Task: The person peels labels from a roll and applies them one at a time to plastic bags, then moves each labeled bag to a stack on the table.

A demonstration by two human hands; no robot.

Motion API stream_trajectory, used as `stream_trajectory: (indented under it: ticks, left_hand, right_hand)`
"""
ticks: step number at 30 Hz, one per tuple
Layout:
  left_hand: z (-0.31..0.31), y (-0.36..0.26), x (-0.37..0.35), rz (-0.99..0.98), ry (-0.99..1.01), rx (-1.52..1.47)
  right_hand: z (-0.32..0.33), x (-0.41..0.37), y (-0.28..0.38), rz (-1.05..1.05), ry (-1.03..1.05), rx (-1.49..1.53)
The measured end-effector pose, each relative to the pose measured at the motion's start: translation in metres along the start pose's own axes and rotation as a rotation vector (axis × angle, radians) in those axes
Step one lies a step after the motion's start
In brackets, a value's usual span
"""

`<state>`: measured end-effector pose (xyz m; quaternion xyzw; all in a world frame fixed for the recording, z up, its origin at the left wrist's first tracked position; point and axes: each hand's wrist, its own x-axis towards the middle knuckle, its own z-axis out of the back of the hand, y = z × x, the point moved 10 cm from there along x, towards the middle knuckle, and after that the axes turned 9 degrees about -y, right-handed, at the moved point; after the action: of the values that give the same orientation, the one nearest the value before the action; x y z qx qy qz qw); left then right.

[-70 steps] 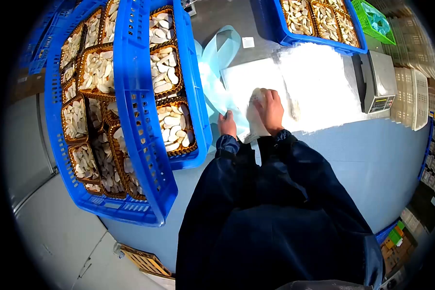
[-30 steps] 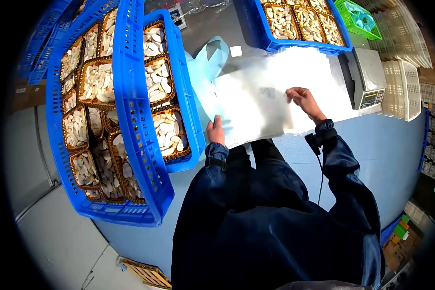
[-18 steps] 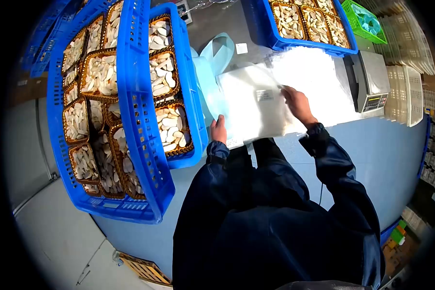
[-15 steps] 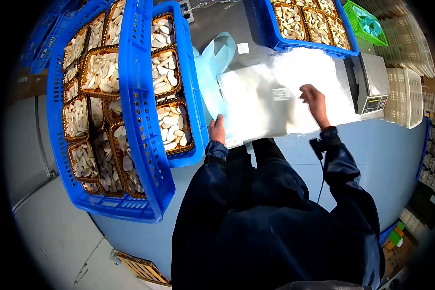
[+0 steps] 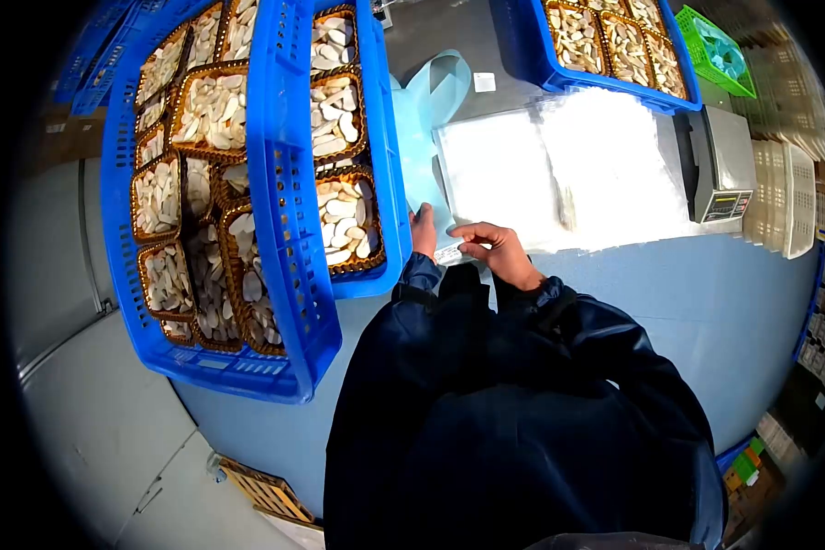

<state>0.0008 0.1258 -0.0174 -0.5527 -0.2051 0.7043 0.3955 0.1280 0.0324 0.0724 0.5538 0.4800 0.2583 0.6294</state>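
My left hand (image 5: 423,231) is closed at the lower end of a light blue plastic bag (image 5: 416,133), beside a small white printed label strip (image 5: 448,254) that it appears to grip. Right beside it, my right hand (image 5: 502,254) pinches thumb and forefinger together above that strip; anything between the tips is too small to make out. Clear flat plastic bags (image 5: 495,160) lie just beyond my hands, overlapping a thicker, glaring stack of clear bags (image 5: 614,170) to the right.
Blue crates (image 5: 289,229) at left hold brown trays of pale sliced pieces (image 5: 346,215). Another blue crate (image 5: 614,90) stands at the back. At right are a scale (image 5: 720,165), a green basket (image 5: 710,46) and stacked white baskets (image 5: 784,197).
My right hand has moved left from over the clear bag stack to beside my left hand, its fingers now pinched. The whole view has shifted slightly.
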Motion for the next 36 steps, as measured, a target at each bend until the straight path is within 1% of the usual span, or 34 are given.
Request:
stream_trajectory:
  ticks: [1, 2, 3, 4, 5, 6, 7, 8, 9, 10, 12, 13, 14, 16, 18, 20, 21, 22, 23, 24, 25, 26, 27, 28, 30, 31, 32, 34, 35, 36]
  left_hand:
    - [-0.006, 0.019, 0.013, 0.019, 0.058, -0.047]
    - [-0.007, 0.030, 0.018, 0.020, 0.058, -0.047]
    - [-0.002, 0.032, 0.023, -0.074, -0.020, -0.001]
    - [0.005, 0.025, 0.023, -0.168, -0.099, 0.043]
    - [0.007, 0.021, 0.024, -0.226, -0.108, 0.163]
    - [0.006, 0.022, 0.024, -0.225, -0.105, 0.161]
    - [0.001, 0.030, 0.027, -0.178, -0.078, 0.164]
    - [-0.001, 0.022, 0.019, -0.131, -0.051, 0.167]
    - [-0.005, 0.023, 0.007, -0.020, 0.014, 0.136]
    - [-0.007, 0.023, 0.006, -0.019, 0.018, 0.139]
    - [-0.015, 0.016, 0.004, -0.100, 0.078, 0.233]
    - [-0.012, 0.015, 0.003, -0.142, 0.008, 0.200]
    - [-0.014, 0.017, 0.005, -0.143, 0.011, 0.201]
    - [-0.013, 0.025, 0.012, -0.109, -0.016, 0.186]
    - [-0.013, 0.033, 0.021, -0.090, 0.019, 0.157]
    - [-0.018, 0.052, 0.034, -0.043, 0.091, 0.215]
    - [-0.015, 0.055, 0.043, -0.130, 0.010, 0.280]
    - [-0.019, 0.057, 0.043, -0.130, 0.014, 0.278]
    - [-0.004, 0.048, 0.044, -0.232, -0.186, 0.288]
    - [0.012, 0.041, 0.039, -0.328, -0.387, 0.299]
    - [-0.011, 0.028, 0.012, 0.087, 0.033, -0.315]
    - [-0.011, 0.029, 0.010, 0.090, 0.035, -0.311]
    - [-0.019, 0.018, 0.009, -0.034, 0.124, -0.231]
    - [-0.028, 0.009, 0.007, -0.159, 0.211, -0.154]
    - [-0.051, 0.023, 0.005, -0.110, 0.312, -0.144]
    - [-0.044, 0.016, -0.003, -0.043, 0.203, -0.220]
    - [-0.046, 0.013, -0.010, -0.040, 0.203, -0.216]
    - [-0.047, 0.008, -0.014, -0.110, 0.128, -0.089]
    - [-0.053, 0.011, -0.008, -0.129, 0.192, -0.167]
    - [-0.055, 0.017, -0.006, -0.127, 0.193, -0.166]
  right_hand:
    - [-0.002, -0.001, 0.003, 0.058, -0.028, -0.066]
    - [-0.001, -0.001, 0.009, 0.118, -0.059, -0.133]
    - [-0.001, -0.003, 0.009, 0.117, -0.059, -0.134]
    - [-0.001, -0.005, 0.019, 0.199, -0.063, -0.276]
    - [-0.002, -0.008, 0.028, 0.282, -0.066, -0.420]
    - [0.000, -0.010, 0.030, 0.281, -0.067, -0.423]
    - [-0.002, -0.014, 0.041, 0.412, -0.055, -0.510]
    - [-0.005, -0.019, 0.051, 0.542, -0.043, -0.595]
    - [-0.004, -0.021, 0.055, 0.583, -0.048, -0.604]
    - [-0.002, -0.022, 0.055, 0.579, -0.052, -0.605]
    - [0.000, -0.025, 0.060, 0.649, -0.043, -0.631]
    - [0.000, -0.025, 0.059, 0.645, -0.029, -0.665]
    - [0.001, -0.024, 0.060, 0.645, -0.032, -0.666]
    - [0.004, -0.018, 0.053, 0.533, -0.031, -0.578]
    - [0.003, -0.021, 0.054, 0.555, -0.004, -0.617]
    - [0.001, -0.025, 0.056, 0.576, 0.022, -0.664]
    - [0.007, -0.026, 0.060, 0.571, -0.023, -0.613]
    - [0.014, -0.026, 0.064, 0.566, -0.067, -0.561]
    - [0.033, -0.020, 0.066, 0.472, -0.188, -0.453]
    - [0.064, -0.011, 0.069, 0.457, -0.398, -0.328]
    - [0.101, 0.003, 0.034, 0.161, -0.560, 0.049]
    - [0.129, 0.014, 0.013, -0.037, -0.684, 0.006]
    - [0.138, 0.029, 0.008, 0.002, -0.569, -0.178]
    - [0.139, 0.039, -0.005, -0.011, -0.518, -0.209]
    - [0.136, 0.054, -0.019, -0.038, -0.475, -0.165]
    - [0.133, 0.057, -0.016, -0.050, -0.472, -0.274]
    - [0.127, 0.063, -0.015, -0.016, -0.467, -0.286]
    - [0.119, 0.061, 0.003, 0.027, -0.452, -0.547]
    - [0.118, 0.064, -0.003, 0.016, -0.462, -0.537]
    - [0.117, 0.065, -0.007, 0.013, -0.464, -0.538]
